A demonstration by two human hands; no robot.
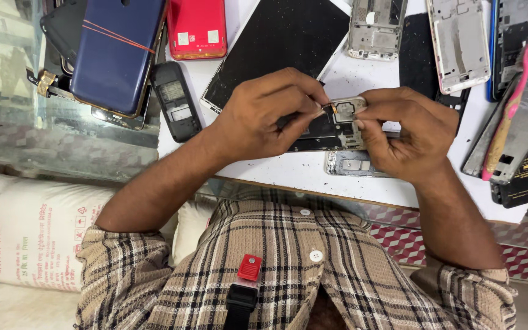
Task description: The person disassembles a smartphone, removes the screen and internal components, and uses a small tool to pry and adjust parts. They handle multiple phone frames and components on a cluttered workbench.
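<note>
**Opened phone, part being worked at top end**

Opened phone [331,128]: held above counter's [288,168] near edge. Left hand [264,116] pinches small part at its top; right hand [404,131] clamps frame. Judged mid-disassembly; next move needs fine, steady pull.

Covered at its middle and lower edge by the left hand [270,116] and right hand [407,131]: opened phone [331,125]. Too small to tell: the tiny part pinched at its top. Cut off at twelve o'clock: red phone [197,27], dark screen panel [282,46].
</note>
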